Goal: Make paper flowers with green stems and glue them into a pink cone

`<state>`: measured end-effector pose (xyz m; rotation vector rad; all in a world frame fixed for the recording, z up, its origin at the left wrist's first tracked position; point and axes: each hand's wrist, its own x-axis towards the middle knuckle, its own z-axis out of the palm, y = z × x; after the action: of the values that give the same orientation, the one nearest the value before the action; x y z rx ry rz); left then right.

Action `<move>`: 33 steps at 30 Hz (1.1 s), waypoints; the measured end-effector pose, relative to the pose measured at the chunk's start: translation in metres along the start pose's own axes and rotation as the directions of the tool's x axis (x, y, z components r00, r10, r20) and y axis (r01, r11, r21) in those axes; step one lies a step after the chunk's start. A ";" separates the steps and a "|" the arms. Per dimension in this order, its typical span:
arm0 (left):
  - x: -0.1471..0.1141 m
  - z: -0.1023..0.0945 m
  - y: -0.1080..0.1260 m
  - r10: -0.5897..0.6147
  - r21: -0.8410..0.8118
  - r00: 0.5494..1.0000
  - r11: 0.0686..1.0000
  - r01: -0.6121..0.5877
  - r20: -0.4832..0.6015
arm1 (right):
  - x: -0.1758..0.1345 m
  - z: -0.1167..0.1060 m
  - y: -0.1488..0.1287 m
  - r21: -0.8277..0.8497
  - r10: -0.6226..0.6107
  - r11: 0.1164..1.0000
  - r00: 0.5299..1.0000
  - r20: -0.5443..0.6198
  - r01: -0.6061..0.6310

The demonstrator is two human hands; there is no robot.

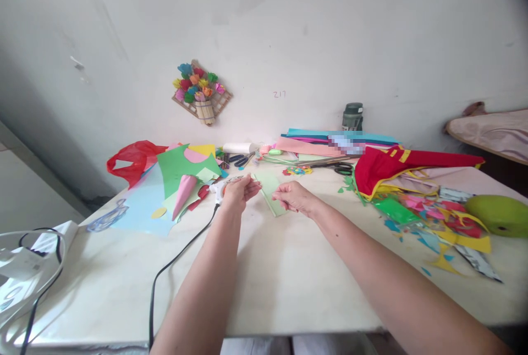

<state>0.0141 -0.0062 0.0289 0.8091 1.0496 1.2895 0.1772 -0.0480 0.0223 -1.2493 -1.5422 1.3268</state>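
A light green sheet of paper (269,190) with a folded-looking long edge lies on the table between my hands. My left hand (242,191) is at its left edge, fingers loosely stretched toward the paper and thumb apart from them. Over the paper's right side, my right hand (293,199) is closed with thumb and finger pinched together; what they hold, if anything, is too small to make out. Just behind my left hand lies a white and orange glue gun (218,189), partly hidden, its black cord (181,251) running to the front edge.
Left: a pink paper cone (183,195), green paper (181,164) and a red plastic bag (136,158). Behind: pliers (241,160), scissors (343,168), coloured sheets (309,146) and a bottle (353,117). Right: red cloth (383,168), paper scraps (437,228) and a green fruit (501,216).
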 end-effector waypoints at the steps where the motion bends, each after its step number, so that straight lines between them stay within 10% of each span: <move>1: 0.000 -0.001 0.001 -0.006 0.004 1.000 1.000 0.006 -0.008 | 0.000 0.001 0.000 0.001 0.001 1.000 1.000 0.007 -0.001; 21: 0.005 -0.027 0.024 -0.023 -0.127 0.983 0.992 -0.001 -0.180 | -0.001 -0.003 0.000 0.005 0.004 1.000 0.999 0.041 -0.004; 33: -0.015 0.017 -0.004 0.018 0.074 1.000 0.997 -0.018 0.001 | -0.002 -0.007 0.000 0.088 -0.005 0.996 1.000 -0.005 0.006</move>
<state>0.0319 -0.0197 0.0337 0.8767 1.0974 1.2712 0.1842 -0.0479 0.0233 -1.1920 -1.4664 1.3724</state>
